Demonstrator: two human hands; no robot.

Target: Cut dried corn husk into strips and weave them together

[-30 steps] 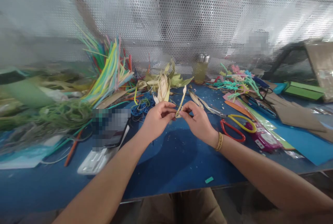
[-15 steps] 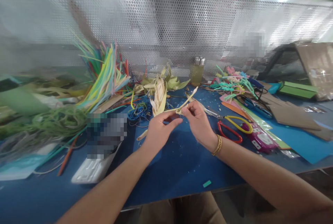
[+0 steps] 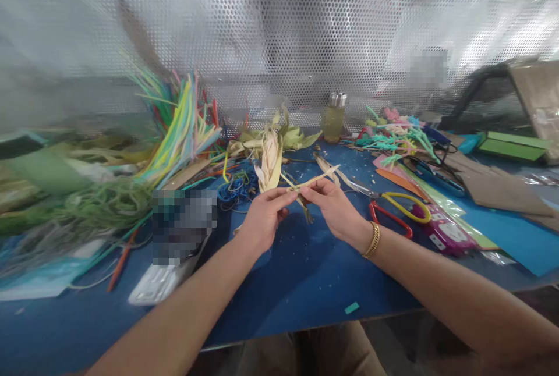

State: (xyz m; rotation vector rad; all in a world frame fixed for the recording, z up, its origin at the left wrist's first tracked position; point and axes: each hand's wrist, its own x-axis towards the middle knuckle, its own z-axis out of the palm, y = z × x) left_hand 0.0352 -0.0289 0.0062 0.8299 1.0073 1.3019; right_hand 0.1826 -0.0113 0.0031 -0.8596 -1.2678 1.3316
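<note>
Over the middle of the blue table, my left hand (image 3: 264, 219) and my right hand (image 3: 334, 207) meet, thumbs and fingertips pinched on a narrow strip of dried corn husk (image 3: 321, 176). One pale end of the strip points up and right past my right fingers. Other thin ends stick out above and below the pinch; the spot between the fingertips is mostly hidden. Just beyond my left hand lies a bundle of pale corn husks (image 3: 269, 158). To the right rest scissors (image 3: 399, 207) with one yellow and one red handle, blades towards my right hand.
Blue string (image 3: 238, 185) lies tangled left of the husks. Farther left are green twine (image 3: 113, 198) and colourful pipe cleaners (image 3: 179, 126). A glass jar (image 3: 334, 120) stands by the perforated metal panel (image 3: 297, 44). Cardboard (image 3: 502, 187) and a magenta case (image 3: 448, 230) lie right.
My fingertips have come closer together on the husk strip. Its free end now slants flatter to the right, and more ends show below my fingers. The view has shifted slightly.
</note>
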